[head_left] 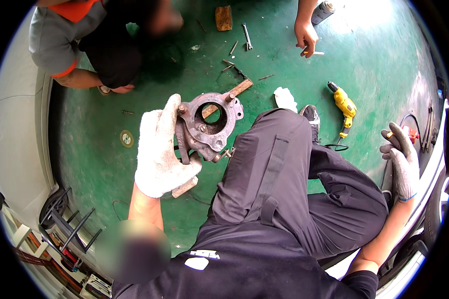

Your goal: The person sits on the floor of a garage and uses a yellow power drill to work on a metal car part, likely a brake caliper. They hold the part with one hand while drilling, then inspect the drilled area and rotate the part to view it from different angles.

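Note:
My left hand [159, 149], in a white work glove, grips a rusty brown cast turbocharger housing [218, 124] by its left side. The housing's round bore faces up, with studs standing on its flange. Below this hand, the end of a piece of wood [185, 187] shows. My right hand [404, 162], in a grey-coated glove, rests out to the right beside my knee. Its fingers are bent, and a small orange-yellow stub [389, 134] shows between them; what it is exactly is too small to tell.
A yellow power drill [345, 107] lies on the green floor [279, 70] near white crumpled paper [285, 99]. Farther off are a wrench [247, 37], a wood block [223, 18] and a spray can [323, 12]. One person [70, 45] crouches far left; another person's hand [306, 37] holds a cigarette.

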Demonstrator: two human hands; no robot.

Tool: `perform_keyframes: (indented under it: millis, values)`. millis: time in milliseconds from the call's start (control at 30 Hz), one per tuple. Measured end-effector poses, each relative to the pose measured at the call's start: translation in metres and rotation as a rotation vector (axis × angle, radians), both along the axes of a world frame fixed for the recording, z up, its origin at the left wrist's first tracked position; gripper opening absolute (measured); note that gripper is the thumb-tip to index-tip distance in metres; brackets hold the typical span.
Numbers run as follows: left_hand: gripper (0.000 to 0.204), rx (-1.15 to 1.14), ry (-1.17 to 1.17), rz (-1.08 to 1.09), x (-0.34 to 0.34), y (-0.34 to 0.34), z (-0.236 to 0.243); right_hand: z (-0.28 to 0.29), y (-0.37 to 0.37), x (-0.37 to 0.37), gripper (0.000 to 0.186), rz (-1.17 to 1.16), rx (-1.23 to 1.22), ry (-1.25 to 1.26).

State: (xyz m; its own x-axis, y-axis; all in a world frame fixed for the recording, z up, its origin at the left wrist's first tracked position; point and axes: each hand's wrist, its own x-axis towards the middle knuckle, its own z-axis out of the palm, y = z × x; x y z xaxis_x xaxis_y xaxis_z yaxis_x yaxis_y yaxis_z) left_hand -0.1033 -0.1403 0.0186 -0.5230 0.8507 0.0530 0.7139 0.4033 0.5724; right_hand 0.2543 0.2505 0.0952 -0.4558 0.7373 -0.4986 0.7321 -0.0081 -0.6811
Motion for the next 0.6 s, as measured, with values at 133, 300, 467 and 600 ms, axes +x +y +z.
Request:
perform_keyframes:
  millis: [133,300,467,600]
  values:
    - [0.106,-0.059,0.019,-0.014,-0.002,0.001,-0.003,-0.003,0.0,0.0,0.068,-0.013,-0.019,-0.004]
    - [0.105,-0.08,-0.009,-0.019,-0.002,0.005,-0.012,-0.004,-0.001,-0.001,0.068,-0.011,-0.03,-0.014]
    - [0.105,-0.113,-0.028,-0.017,-0.001,0.004,-0.023,-0.004,-0.004,-0.002,0.067,-0.004,-0.032,-0.034]
    - [0.105,-0.117,-0.055,-0.006,0.002,0.006,-0.029,-0.006,-0.002,-0.001,0.067,0.005,-0.042,-0.042]
